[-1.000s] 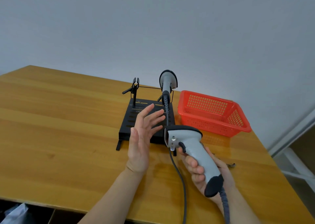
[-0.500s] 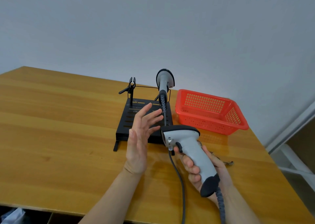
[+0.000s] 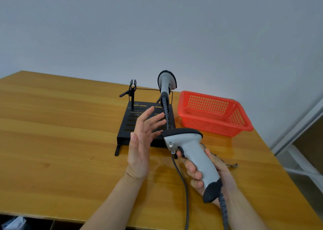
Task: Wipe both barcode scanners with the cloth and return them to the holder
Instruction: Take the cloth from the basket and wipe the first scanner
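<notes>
Right hand [image 3: 194, 173] wraps the handle of the held scanner [image 3: 190, 147], head up, at 5 o'clock of the holder [image 3: 129, 124]. Left hand [image 3: 139, 147] is empty with fingers spread, just at 9 o'clock of the scanner head. Second scanner [image 3: 166, 83] sits in the holder's 1 o'clock clip. Likely light, rigid plastic with a smooth shell: grip the handle, mind the trailing cable [image 3: 183, 186]. No cloth in view.

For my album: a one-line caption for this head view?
A person's right hand grips a grey barcode scanner, left hand open beside it; second scanner stands in the holder.
</notes>
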